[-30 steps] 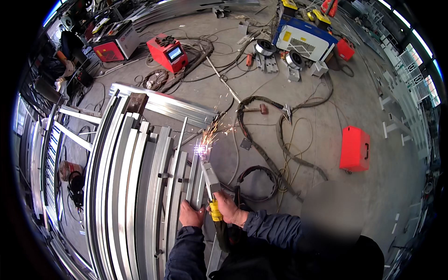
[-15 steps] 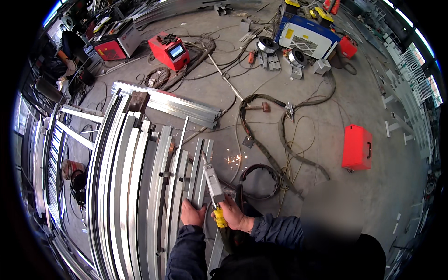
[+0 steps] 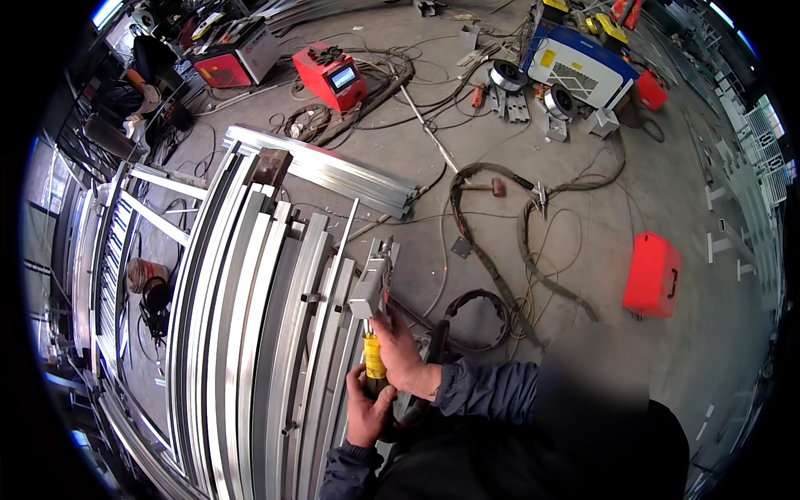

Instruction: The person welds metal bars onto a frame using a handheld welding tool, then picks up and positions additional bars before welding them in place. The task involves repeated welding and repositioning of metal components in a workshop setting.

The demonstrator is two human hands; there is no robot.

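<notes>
A handheld welding gun (image 3: 372, 287) with a grey block-shaped body and yellow tape round its handle points away from me, its tip over the ends of metal profiles (image 3: 332, 367). My right hand (image 3: 402, 354) is wrapped round the gun at its handle, just behind the grey body. Lower down, my left hand (image 3: 367, 414) closes round the dark part below the yellow tape, where the thick cable begins. Several long silvery profiles lie side by side under and left of the gun. No sparks show now.
A rusty metal block (image 3: 272, 167) rests on the far ends of the profiles. Thick hoses (image 3: 457, 200) loop over the floor beyond my right hand. A hammer (image 3: 497, 187), a red box (image 3: 652, 275), a red machine (image 3: 330, 77) and a blue-white machine (image 3: 575, 67) stand or lie farther off.
The sparks on the floor have gone. My left hand has left the profiles and taken hold of the gun's lower end. The gun has turned and been raised; the view has shifted.
</notes>
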